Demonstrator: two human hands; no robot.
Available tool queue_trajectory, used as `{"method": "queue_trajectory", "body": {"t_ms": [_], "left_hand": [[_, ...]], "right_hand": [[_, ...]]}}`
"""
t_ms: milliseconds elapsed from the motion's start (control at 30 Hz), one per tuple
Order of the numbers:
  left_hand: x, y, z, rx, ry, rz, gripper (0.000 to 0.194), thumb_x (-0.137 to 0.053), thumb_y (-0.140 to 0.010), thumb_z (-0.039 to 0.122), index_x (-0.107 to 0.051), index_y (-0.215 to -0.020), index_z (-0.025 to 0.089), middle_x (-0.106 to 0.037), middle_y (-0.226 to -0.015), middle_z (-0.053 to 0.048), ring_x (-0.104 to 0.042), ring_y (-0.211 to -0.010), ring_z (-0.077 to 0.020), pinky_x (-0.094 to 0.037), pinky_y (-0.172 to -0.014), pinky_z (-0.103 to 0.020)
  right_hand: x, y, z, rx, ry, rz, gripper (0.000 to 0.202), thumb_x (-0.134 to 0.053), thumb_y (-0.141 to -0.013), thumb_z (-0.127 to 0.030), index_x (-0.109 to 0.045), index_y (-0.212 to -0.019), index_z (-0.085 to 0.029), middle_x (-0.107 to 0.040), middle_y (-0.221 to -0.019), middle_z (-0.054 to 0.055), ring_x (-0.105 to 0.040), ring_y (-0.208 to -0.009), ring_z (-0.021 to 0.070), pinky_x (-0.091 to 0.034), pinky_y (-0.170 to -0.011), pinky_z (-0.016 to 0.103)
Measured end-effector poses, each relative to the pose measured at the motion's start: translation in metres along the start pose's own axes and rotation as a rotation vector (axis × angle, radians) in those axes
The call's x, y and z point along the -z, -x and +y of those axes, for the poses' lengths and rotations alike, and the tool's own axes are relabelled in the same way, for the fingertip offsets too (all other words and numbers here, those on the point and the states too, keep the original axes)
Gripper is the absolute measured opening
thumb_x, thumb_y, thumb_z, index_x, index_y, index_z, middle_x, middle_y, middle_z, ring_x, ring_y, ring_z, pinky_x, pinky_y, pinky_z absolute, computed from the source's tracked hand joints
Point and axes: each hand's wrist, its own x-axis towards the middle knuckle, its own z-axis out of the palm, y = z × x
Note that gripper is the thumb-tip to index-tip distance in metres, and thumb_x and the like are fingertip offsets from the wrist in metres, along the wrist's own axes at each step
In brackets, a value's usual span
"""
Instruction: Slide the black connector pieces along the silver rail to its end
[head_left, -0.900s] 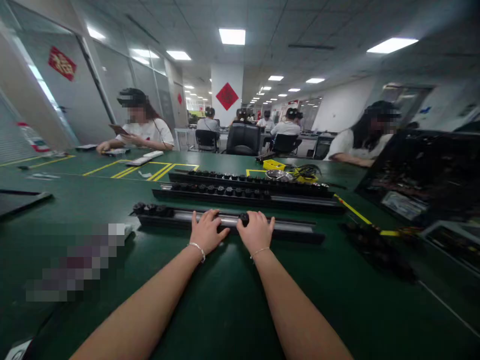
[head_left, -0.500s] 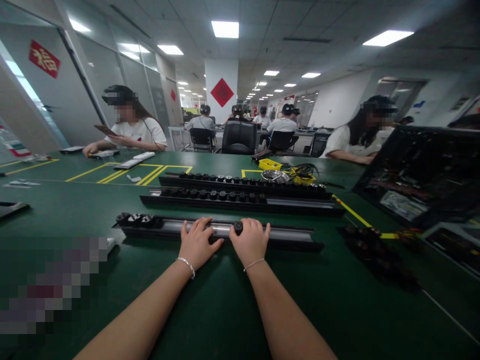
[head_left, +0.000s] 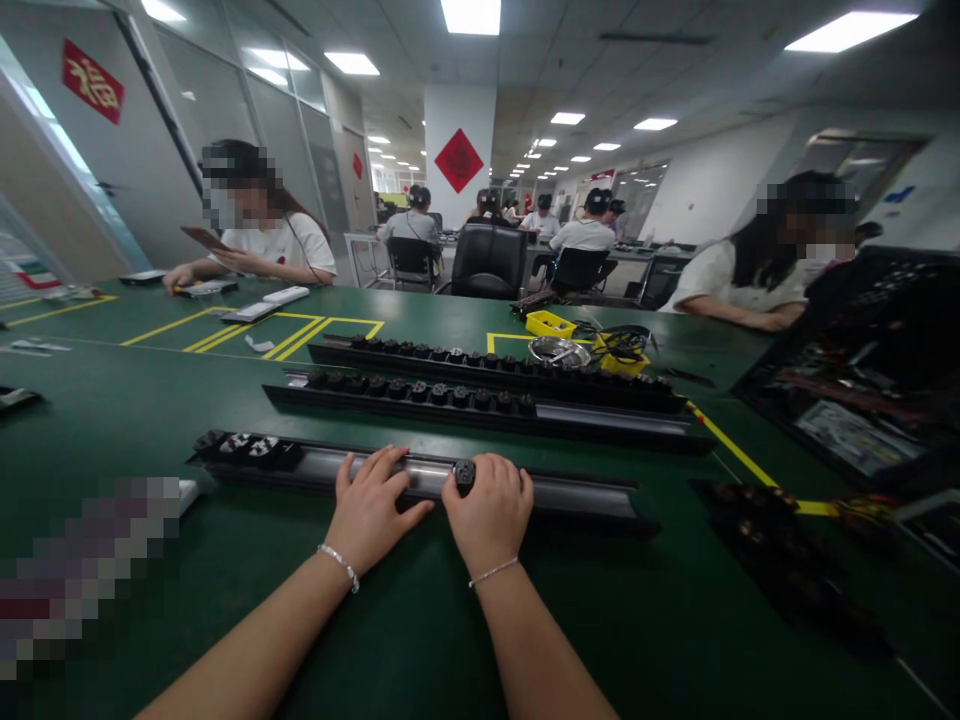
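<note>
A long black metal channel (head_left: 600,492) with a shiny inner face lies crosswise on the green table, nearest to me. Several black socket modules (head_left: 259,450) sit at its left end. My left hand (head_left: 371,505) rests on the channel's middle, fingers spread, with nothing seen in its grasp. Just to the right, my right hand (head_left: 491,510) pinches one small black socket module (head_left: 464,477) between thumb and fingers, over the channel. Whether this module touches the channel floor I cannot tell.
Two more channels lie behind: a half-filled one (head_left: 622,421) and a farther one (head_left: 337,350) lined with modules. A steel bowl (head_left: 559,352), a yellow bin (head_left: 550,324) and cables (head_left: 626,343) stand beyond. Dark blurred parts (head_left: 780,560) lie right, near an open black case (head_left: 847,400). Co-workers sit across.
My view has shifted a little. Both hands keep nearly the same place on the channel, and the right still holds the socket module.
</note>
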Motion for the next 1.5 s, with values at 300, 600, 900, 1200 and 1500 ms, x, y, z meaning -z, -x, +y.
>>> {"method": "queue_trajectory", "body": {"t_ms": [300,600,900,1200,1500], "left_hand": [[0.005,0.005,-0.001,0.002,0.018,-0.019,0.022,-0.062,-0.067,0.045,-0.058,-0.070,0.024,-0.053,-0.126,-0.003,-0.042,-0.118,-0.0268,-0.015,-0.102,-0.054],[0.007,0.006,0.002,0.017,0.028,-0.029,0.022,-0.061,-0.068,0.045,-0.058,-0.070,0.023,-0.051,-0.128,-0.002,-0.041,-0.119,-0.0264,-0.013,-0.103,-0.054],[0.007,0.008,0.004,0.035,0.084,-0.042,0.019,-0.062,-0.067,0.043,-0.059,-0.072,0.025,-0.051,-0.128,-0.003,-0.039,-0.120,-0.0274,-0.013,-0.103,-0.056],[0.011,0.009,0.004,0.023,0.107,-0.055,0.019,-0.061,-0.068,0.043,-0.062,-0.074,0.025,-0.052,-0.127,-0.004,-0.041,-0.119,-0.0283,-0.013,-0.102,-0.058],[0.010,0.019,0.006,0.005,0.087,0.004,0.020,-0.058,-0.071,0.044,-0.062,-0.075,0.025,-0.052,-0.127,-0.005,-0.042,-0.118,-0.0264,-0.016,-0.102,-0.054]], "right_hand": [[0.010,-0.004,0.002,0.057,0.108,-0.089,0.022,-0.053,-0.072,-0.040,-0.055,-0.079,-0.019,-0.058,-0.083,0.007,-0.047,-0.087,0.0247,-0.023,-0.094,0.045],[0.014,-0.004,0.003,0.076,0.116,-0.090,0.018,-0.052,-0.072,-0.036,-0.054,-0.076,-0.018,-0.057,-0.081,0.008,-0.047,-0.083,0.0230,-0.030,-0.086,0.039],[0.016,-0.001,0.002,0.047,0.135,-0.095,0.014,-0.052,-0.072,-0.033,-0.052,-0.073,-0.019,-0.056,-0.079,0.006,-0.047,-0.082,0.0213,-0.031,-0.084,0.035],[0.015,0.008,0.000,0.030,0.164,-0.056,0.013,-0.053,-0.073,-0.031,-0.052,-0.075,-0.019,-0.055,-0.078,0.005,-0.048,-0.083,0.0199,-0.032,-0.083,0.033],[0.022,0.012,0.003,0.036,0.142,-0.051,0.016,-0.053,-0.074,-0.035,-0.052,-0.074,-0.019,-0.058,-0.080,0.004,-0.050,-0.084,0.0185,-0.033,-0.082,0.030]]}}
